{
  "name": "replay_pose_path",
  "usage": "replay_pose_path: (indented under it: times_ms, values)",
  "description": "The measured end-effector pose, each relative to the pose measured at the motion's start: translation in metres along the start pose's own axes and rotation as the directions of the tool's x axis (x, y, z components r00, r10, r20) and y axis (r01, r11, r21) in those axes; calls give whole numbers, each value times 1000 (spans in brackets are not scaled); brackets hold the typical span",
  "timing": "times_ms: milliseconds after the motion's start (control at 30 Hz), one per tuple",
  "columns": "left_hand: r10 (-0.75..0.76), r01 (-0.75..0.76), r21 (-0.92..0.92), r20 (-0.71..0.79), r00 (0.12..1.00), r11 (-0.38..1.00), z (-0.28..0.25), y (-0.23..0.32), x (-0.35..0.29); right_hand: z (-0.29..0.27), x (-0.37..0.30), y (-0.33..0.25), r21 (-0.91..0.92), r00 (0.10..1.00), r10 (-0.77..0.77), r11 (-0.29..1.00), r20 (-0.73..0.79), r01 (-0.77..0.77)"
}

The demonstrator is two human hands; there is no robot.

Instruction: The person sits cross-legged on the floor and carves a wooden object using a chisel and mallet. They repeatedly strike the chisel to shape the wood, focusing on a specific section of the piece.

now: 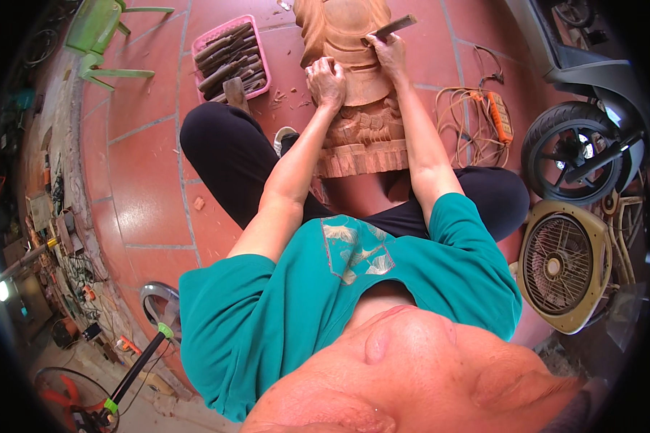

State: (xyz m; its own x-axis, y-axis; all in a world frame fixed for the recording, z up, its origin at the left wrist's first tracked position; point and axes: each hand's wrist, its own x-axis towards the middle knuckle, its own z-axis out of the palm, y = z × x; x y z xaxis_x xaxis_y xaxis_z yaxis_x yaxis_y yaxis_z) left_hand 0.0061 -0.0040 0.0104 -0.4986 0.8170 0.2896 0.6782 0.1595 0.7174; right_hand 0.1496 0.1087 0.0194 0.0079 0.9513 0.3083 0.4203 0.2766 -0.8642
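A reddish-brown wood carving point(365, 83) with folds like drapery lies in front of me, between my legs. My right hand point(388, 56) is closed round a carving chisel point(397, 27) at the carving's right side, and one end of the chisel points up to the right. My left hand point(326, 84) rests on the carving's left side with its fingers curled in. Whatever those fingers may hold is hidden. Nearer to me, the carving has rougher, deeply cut detail and a ridged edge.
Left of the carving stands a pink basket point(262, 54) of chisels point(227, 59), with a wooden mallet point(235, 94) at its near edge. An orange power strip point(499, 117) with coiled cable, a motorbike wheel point(572, 151) and a box fan point(556, 265) are at right. A green chair point(94, 36) stands far left.
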Motion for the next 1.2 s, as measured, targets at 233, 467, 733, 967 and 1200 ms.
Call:
replay_pose_path:
  times_ms: [233, 467, 733, 967, 1200]
  values:
    - [-2, 2, 1, 8, 1000, 1000, 0, -1, 0, 1, 8, 0, -117, 994, -2, 993, -107, -11]
    - [-17, 17, 25, -1, 1000, 1000, -2, -1, -1, -2, -5, -6, 117, 999, 5, 993, -36, 0]
    - [13, -13, 16, -7, 1000, 1000, -2, 0, -1, -4, 2, 12, 553, 994, 74, 826, 78, -105]
    - [33, -32, 25, -36, 999, 999, -1, -2, 0, -3, 3, 12, 409, 998, 29, 911, 48, -46]
    - [-24, 24, 20, 9, 1000, 999, -3, 1, -1, -22, -1, -6, 276, 978, 20, 958, 205, -78]
